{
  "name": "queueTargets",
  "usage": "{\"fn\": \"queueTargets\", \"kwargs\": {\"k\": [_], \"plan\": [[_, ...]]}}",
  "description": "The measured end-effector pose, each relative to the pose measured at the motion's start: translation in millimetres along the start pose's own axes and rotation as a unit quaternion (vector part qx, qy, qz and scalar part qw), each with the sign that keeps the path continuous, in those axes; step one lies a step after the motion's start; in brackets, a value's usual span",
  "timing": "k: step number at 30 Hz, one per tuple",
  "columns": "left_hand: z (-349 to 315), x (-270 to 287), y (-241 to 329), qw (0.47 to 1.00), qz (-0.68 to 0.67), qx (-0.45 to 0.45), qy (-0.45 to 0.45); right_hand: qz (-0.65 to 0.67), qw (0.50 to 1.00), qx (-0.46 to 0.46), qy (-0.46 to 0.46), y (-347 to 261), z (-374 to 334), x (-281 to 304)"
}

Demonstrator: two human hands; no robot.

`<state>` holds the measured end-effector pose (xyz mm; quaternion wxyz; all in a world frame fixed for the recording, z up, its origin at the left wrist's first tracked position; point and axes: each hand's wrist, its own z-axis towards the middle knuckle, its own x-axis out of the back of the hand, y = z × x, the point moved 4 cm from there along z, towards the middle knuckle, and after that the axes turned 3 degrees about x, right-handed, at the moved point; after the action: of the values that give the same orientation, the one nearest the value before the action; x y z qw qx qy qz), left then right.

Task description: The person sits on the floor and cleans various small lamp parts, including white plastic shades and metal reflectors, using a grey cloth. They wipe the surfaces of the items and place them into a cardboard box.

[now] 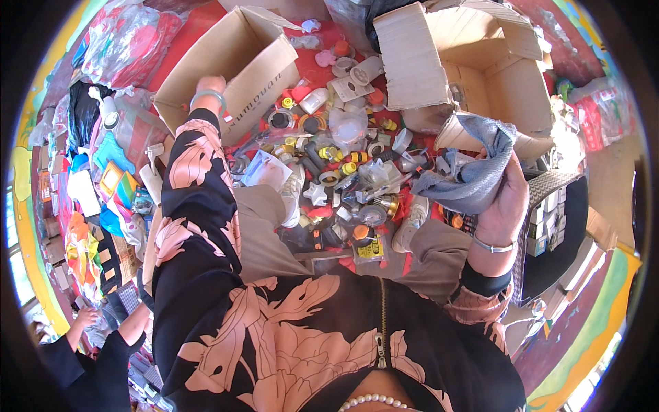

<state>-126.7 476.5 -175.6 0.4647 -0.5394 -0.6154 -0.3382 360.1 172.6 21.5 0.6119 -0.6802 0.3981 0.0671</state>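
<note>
My right hand (506,196) grips a crumpled grey-blue cloth (467,182), held up in front of an open cardboard box (417,58) on the right. Part of the cloth drapes over my fingers and hides some of them. My left arm stretches forward to a second open cardboard box (257,93). There my left hand (210,85) is at that box's near side; its fingers are mostly out of sight, so whether it holds anything does not show. Between the boxes spreads a heap of small plastic parts (347,127), mixed with a white star-shaped piece (316,194).
My legs and white shoes (414,223) flank the heap. Clear plastic bags (134,41) stand behind the left box, and a red-filled plastic bag (598,110) lies far right. Packets and boxes crowd the left side, where another person's hands (86,318) show.
</note>
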Motion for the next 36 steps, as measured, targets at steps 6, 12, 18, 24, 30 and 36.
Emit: {"fn": "queueTargets", "kwargs": {"k": [6,12,18,24,30,36], "plan": [[-92,53,163,0.947,-0.010,-0.278,0.158,0.023,0.998,-0.012,0.056,-5,7,18],[-138,-135,264,0.915,0.029,-0.389,-0.101,0.034,0.996,-0.009,0.086,-11,7,22],[-143,-238,255,0.946,-0.092,-0.308,-0.036,0.033,0.989,-0.014,0.147,-11,2,33],[-118,-230,218,0.726,-0.669,-0.102,-0.121,0.020,0.996,-0.024,0.083,-9,3,23],[-180,-67,216,0.492,-0.840,-0.089,-0.211,-0.005,1.000,-0.012,-0.005,-7,-8,2],[-255,48,190,0.422,-0.876,-0.161,-0.171,-0.054,0.993,-0.011,-0.105,8,-8,-19]]}}
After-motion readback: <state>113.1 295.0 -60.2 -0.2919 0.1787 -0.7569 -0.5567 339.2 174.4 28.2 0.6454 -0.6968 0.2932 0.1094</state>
